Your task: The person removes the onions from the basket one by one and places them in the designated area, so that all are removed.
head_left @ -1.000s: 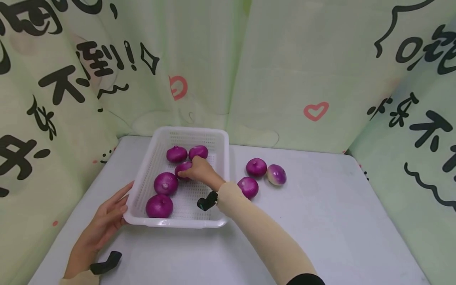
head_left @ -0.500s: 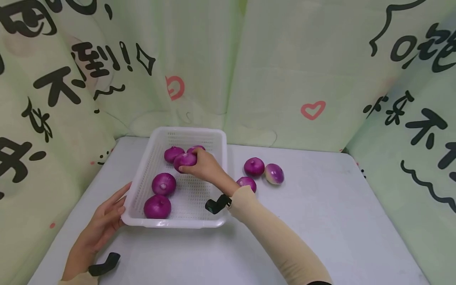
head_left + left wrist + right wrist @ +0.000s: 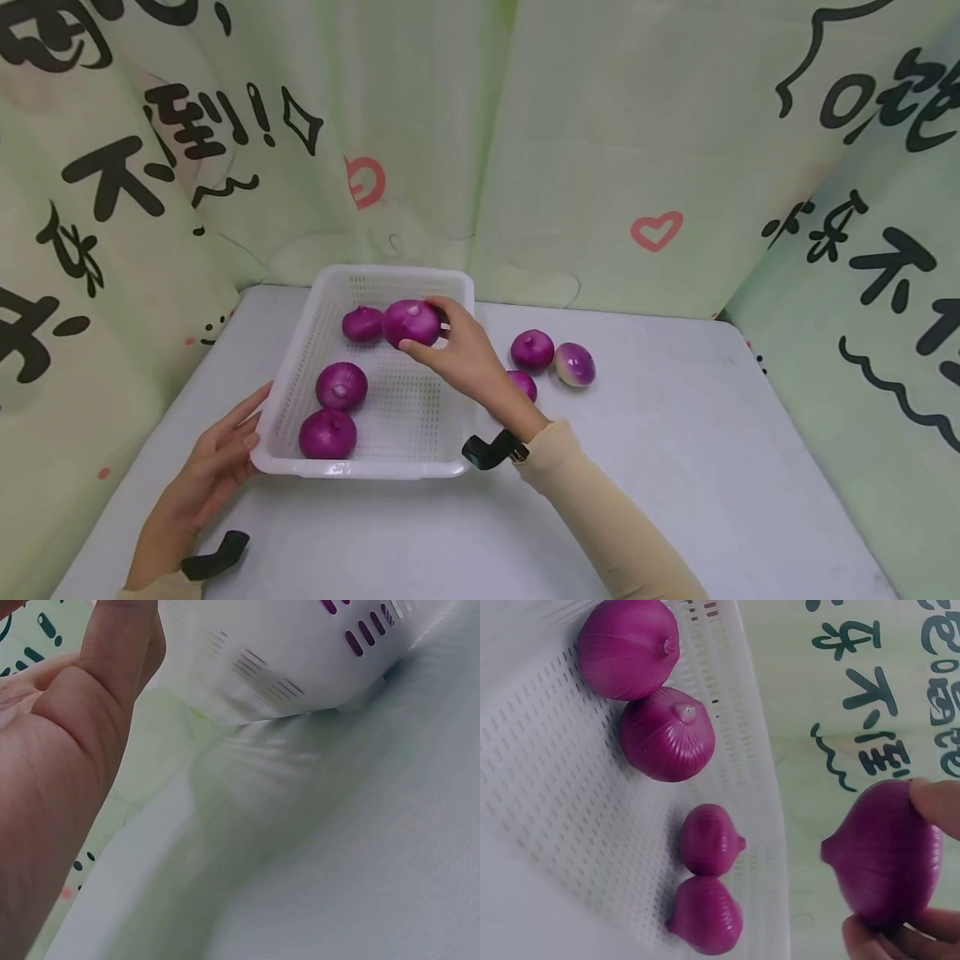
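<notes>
The held onion [image 3: 412, 323] is raised over the far part of the basket [image 3: 438, 471]; in the right wrist view its nub points away from the hand, toward the basket's side, and its long axis runs crosswise, from thumb to fingers. The right hand [image 3: 471, 354] grips it, thumb and fingers parted by the bulb's breadth. The left hand [image 3: 213, 467], fingers extended, appears to touch the basket's left wall. Inside the basket lie four onions [image 3: 667, 735], in two touching pairs; right of the basket are three onions [image 3: 532, 350], one paler
</notes>
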### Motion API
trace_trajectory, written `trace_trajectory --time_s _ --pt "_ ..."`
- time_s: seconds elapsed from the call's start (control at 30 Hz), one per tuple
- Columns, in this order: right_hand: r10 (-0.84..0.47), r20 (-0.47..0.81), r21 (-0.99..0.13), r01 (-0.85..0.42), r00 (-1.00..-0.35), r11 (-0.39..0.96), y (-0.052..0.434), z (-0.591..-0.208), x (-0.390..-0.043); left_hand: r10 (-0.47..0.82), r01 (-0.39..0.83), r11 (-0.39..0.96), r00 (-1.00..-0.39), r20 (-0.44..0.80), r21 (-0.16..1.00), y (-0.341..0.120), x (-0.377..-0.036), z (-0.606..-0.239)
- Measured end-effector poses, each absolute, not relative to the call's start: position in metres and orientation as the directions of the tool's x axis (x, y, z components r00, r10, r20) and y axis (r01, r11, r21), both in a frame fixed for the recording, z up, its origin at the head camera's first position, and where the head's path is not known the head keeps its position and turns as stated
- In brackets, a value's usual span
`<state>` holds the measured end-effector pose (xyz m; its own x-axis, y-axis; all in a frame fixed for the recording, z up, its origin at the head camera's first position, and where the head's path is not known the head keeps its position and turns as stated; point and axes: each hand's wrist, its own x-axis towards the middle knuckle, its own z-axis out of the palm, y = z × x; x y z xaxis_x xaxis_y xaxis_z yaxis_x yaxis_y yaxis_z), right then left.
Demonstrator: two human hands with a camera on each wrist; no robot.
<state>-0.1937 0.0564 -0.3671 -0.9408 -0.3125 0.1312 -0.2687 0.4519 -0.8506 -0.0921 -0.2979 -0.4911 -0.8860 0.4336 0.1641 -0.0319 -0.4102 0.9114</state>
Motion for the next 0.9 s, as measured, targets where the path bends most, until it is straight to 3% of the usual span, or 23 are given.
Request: trace_trajectory --time_s 0.63,0.9 --pt "-0.183 0.199 -0.951 -0.235 -0.963 0.2 0.119 -0.388 -0.176 0.418 -0.032 -0.389 -0.897 0.145 0.921 -0.298 -0.09 -0.494" --pt "-0.103 0.125 -0.985 -0.136 -0.987 0.105 0.146 -0.402 -0.162 0.42 -0.049 -0.395 -0.898 0.133 0.917 -0.298 -0.09 -0.492"
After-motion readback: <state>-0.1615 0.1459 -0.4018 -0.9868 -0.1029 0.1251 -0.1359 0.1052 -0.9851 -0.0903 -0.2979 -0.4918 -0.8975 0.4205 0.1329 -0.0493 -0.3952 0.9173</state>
